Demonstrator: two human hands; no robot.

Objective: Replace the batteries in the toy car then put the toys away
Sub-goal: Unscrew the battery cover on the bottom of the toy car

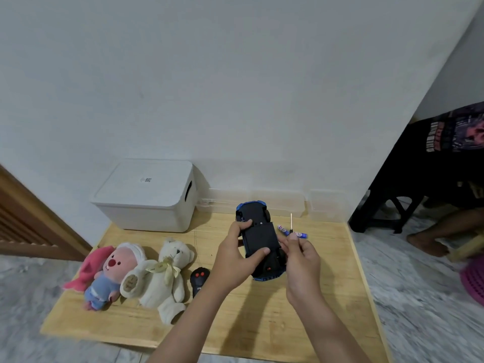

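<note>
Blue toy car (259,242) inverted, gripped by left hand (235,258); right hand (301,260) pinches screwdriver (291,223).
Risk: driver tip slipping, or loose batteries (292,231) rolling away.

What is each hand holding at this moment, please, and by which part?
The left hand grips the upturned toy car across its underside. The right hand pinches the small screwdriver by its handle, shaft pointing up.

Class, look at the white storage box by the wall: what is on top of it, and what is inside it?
On top of the white storage box sits its closed white lid, bearing a small label. The lid covers the inside, so its contents cannot be seen.
</note>
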